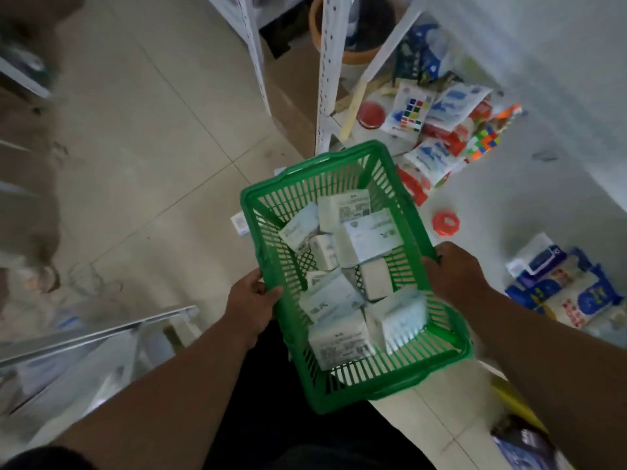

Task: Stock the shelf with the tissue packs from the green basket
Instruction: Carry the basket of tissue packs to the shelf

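Both hands hold the green basket (437, 364) by its long rims above the floor; the left hand (252, 305) curls its fingers over the left rim, the right hand (453, 273) grips the right rim with fingers wrapped over the edge; the tissue packs (346, 266) lie jumbled inside the basket, white and pale green, some flat, some on edge. To the right runs a white shelf (509, 205); on it lie puzzle cubes (483, 144) in bright colours, white and blue packets (444, 106), a red lid (371, 114) and a small orange wheel (445, 223); nearer the right hand sit blue and white bags (563, 293). A white perforated upright (327, 72) stands just beyond the basket's far end; behind it an orange bucket (353, 35). The floor (152, 147) is pale tile with dark grout lines and smudges; a glass counter edge (101, 334) slants at lower left, blurred.
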